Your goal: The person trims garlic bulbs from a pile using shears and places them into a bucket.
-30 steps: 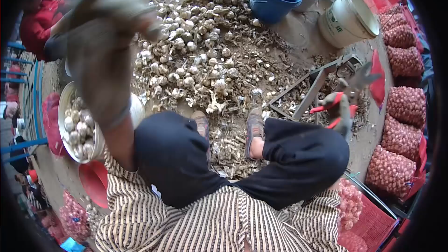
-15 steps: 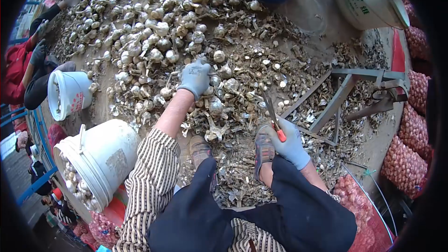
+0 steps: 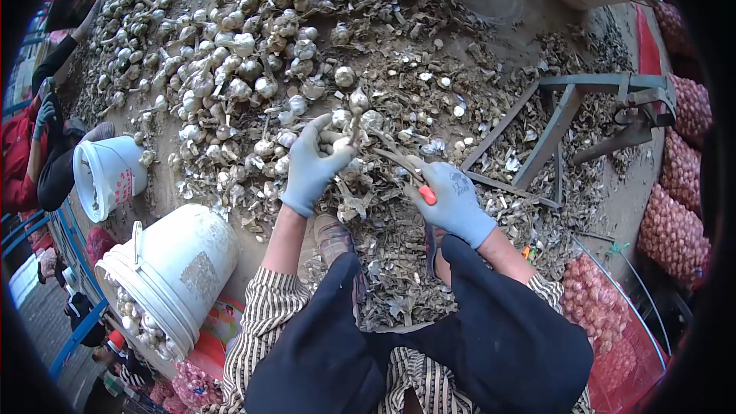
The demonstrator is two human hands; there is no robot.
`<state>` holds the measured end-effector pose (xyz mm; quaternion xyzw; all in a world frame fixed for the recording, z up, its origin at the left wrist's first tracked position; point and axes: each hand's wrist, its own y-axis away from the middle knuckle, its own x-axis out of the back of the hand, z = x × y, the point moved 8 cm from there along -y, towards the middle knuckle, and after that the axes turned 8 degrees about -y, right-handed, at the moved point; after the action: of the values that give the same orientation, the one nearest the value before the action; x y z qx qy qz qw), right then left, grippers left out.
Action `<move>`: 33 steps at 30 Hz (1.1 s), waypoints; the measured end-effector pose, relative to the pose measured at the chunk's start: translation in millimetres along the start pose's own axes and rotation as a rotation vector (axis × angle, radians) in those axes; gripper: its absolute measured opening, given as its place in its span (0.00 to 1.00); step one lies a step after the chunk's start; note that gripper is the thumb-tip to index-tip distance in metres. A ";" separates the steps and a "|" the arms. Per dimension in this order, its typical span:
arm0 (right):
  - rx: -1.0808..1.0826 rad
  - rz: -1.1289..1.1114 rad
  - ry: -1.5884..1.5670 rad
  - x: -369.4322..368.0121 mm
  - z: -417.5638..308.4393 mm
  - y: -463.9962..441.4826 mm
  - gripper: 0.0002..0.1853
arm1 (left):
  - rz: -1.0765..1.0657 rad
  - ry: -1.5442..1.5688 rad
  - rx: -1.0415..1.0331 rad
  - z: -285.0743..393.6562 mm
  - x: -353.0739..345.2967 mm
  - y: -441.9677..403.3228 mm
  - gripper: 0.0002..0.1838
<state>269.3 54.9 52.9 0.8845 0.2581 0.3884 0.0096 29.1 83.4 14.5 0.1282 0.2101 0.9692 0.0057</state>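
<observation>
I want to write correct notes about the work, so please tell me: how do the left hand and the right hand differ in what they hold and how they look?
The left hand holds a garlic bulb by its stem, while the right hand grips a cutting tool with red on its handle. The right glove shows a dark print on its back; the left glove shows none on its visible side. Both gloves are light grey.

Dirt floor (image 3: pixel 483 0), brown. Garlic bulbs (image 3: pixel 245 69) strewn across it, dry scraps (image 3: pixel 399 291) among them. Metal frame (image 3: pixel 548 134) beside.
</observation>
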 end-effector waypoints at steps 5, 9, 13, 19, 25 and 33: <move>0.050 -0.098 0.027 -11.8 -3.9 1.7 0.28 | -0.007 -0.272 -0.120 29.9 -18.3 33.1 0.37; -0.528 -0.108 -0.715 -36.9 29.8 22.7 0.22 | -0.218 0.539 0.211 -14.9 -33.4 42.3 0.29; -0.425 -0.089 -0.514 -27.4 34.8 14.5 0.22 | -0.202 1.265 0.284 -36.5 -50.6 51.4 0.31; -0.237 0.023 -0.328 -12.8 23.1 16.6 0.25 | -0.248 1.299 0.187 -26.5 -48.8 38.2 0.32; -0.011 0.025 0.025 1.3 0.6 8.6 0.31 | -0.189 0.911 0.189 -4.7 -49.4 27.0 0.27; -0.020 -0.115 0.153 4.3 -2.2 8.3 0.39 | -0.049 0.102 -0.095 21.4 -56.1 43.8 0.45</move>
<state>273.9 49.3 59.1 0.8359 0.3047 0.4560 0.0211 90.6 48.6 37.4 0.0728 0.1668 0.9830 0.0248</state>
